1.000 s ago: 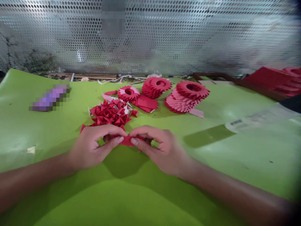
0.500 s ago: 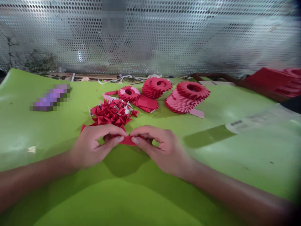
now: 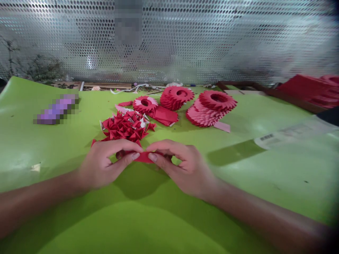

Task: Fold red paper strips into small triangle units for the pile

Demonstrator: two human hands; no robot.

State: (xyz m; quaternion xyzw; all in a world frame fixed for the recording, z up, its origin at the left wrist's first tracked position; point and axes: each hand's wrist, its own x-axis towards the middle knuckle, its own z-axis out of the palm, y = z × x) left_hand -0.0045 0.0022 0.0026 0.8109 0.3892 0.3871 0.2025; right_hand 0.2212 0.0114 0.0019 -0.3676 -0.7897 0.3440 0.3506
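Note:
Between my two hands is a small red piece of paper [image 3: 144,157], pinched at both ends above the green table. My left hand [image 3: 106,163] grips its left end between thumb and fingers. The right end is caught the same way by my right hand [image 3: 182,165]. Part of the paper is hidden behind the fingers. Just beyond my left hand lies a heap of folded red paper triangles [image 3: 124,127], a few of them white. A stack of flat red paper pieces [image 3: 164,115] rests behind the heap.
Farther back stand a low red and white paper ring [image 3: 144,103], a red ring stack [image 3: 176,98] and a taller pink and red one [image 3: 212,108]. A blurred purple object [image 3: 56,109] lies left. Clear plastic [image 3: 291,134] and red paper bundles [image 3: 304,90] are on the right.
Almost nothing differs. Both hands keep their pinch on the red paper in the same place.

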